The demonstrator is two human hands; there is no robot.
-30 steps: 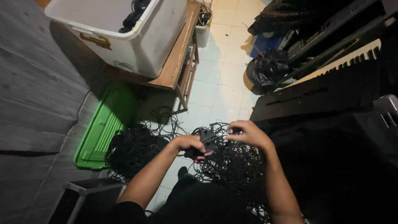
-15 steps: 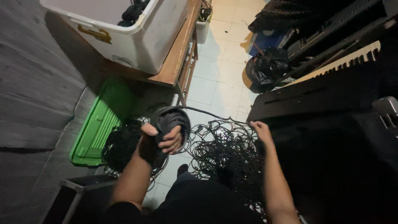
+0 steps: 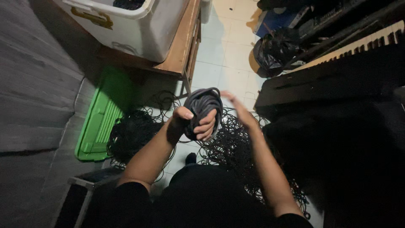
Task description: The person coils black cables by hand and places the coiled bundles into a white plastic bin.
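The left hand is raised in front of the body, its fingers curled closed in a grip. The right hand is open and flat, its fingers stretched forward, beside it.

One coiled cable bundle, two hands, one green lid, one white bin.

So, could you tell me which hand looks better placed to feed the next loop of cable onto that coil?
Probably the right hand: it is open and free beside the coil of cable, while the left hand is closed around it.
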